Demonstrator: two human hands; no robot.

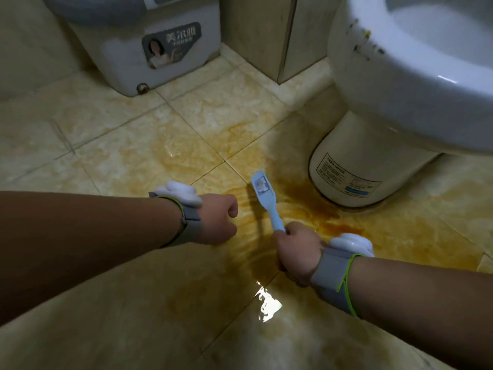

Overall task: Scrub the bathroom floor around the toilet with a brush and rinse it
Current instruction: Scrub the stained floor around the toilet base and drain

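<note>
My right hand (296,252) grips the handle of a light blue brush (265,198). The brush head points away from me and lies low over the wet tiled floor (186,145), left of the white toilet's base (346,166). Brownish-orange liquid (314,209) is spread over the tiles between the brush and the toilet base. My left hand (218,217) hovers to the left of the brush with fingers curled, holding nothing. Both wrists carry grey straps with white sensors.
The toilet bowl (416,76) overhangs the floor at the upper right. A grey mop bucket (138,46) with a label stands at the back left. A beige wall corner (269,36) juts out between them. A bright reflection (266,303) shows water near me.
</note>
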